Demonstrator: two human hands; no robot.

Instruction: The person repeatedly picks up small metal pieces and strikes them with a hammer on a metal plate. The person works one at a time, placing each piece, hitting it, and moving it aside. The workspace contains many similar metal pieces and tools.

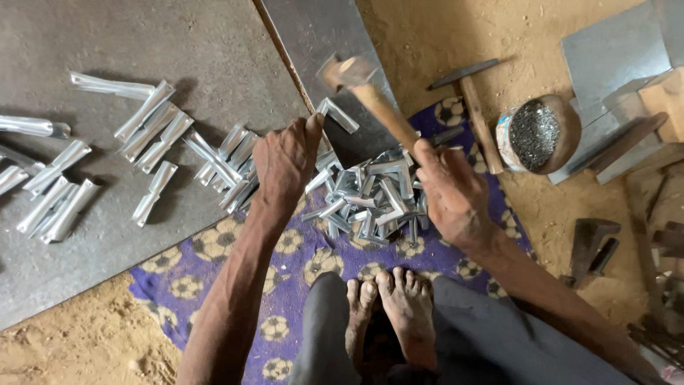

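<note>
My right hand [450, 189] grips the wooden handle of a hammer [370, 93], whose head is raised and blurred over a dark metal plate [320, 36]. My left hand [285, 158] pinches a small bent metal strip [338, 114] and holds it on the plate's edge. Just below both hands lies a pile of several bent shiny metal pieces [370, 199] on a purple patterned cloth [214, 285]. My bare feet [388, 306] rest on the cloth near the pile.
Several folded metal strips [153, 135] lie on a grey sheet [107, 43] at left. A second hammer [474, 107], a bowl of small nails [534, 134], flat metal sheets [613, 50] and dark tools [591, 246] sit on sandy ground at right.
</note>
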